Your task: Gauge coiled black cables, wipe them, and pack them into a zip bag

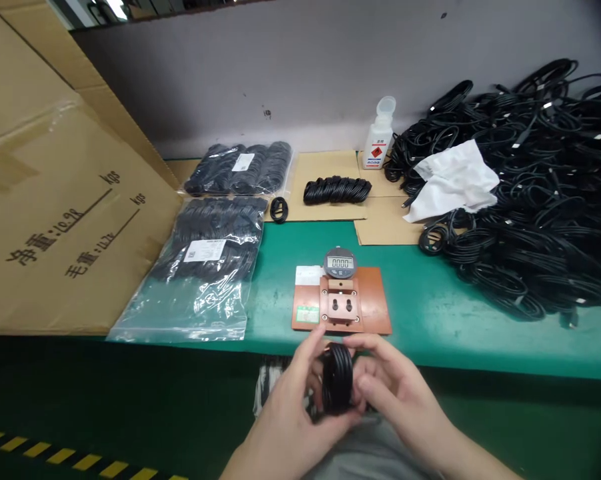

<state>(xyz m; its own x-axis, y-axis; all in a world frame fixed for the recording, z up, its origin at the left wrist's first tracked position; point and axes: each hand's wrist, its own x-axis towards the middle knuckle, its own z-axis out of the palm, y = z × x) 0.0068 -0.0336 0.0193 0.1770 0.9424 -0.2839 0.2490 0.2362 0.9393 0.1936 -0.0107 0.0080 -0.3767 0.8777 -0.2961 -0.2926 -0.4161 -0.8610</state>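
A coiled black cable [337, 379] is held upright between my two hands, just in front of the bench edge. My left hand [300, 400] wraps around its left side, thumb below and fingers above. On the right, my right hand [388, 387] is curled with its fingertips against the coil; what they pinch is partly hidden. Beyond my hands lies a reddish-brown measuring fixture [373, 300] with a round digital gauge [339, 263] that reads 0.000.
A heap of black cables [530, 200] with a white cloth [453, 180] fills the right. A white bottle [378, 137] stands behind. Stacked coils [337, 190] and a single coil [279, 209] lie on cardboard. Bagged coils [205, 267] sit beside a large carton [75, 200].
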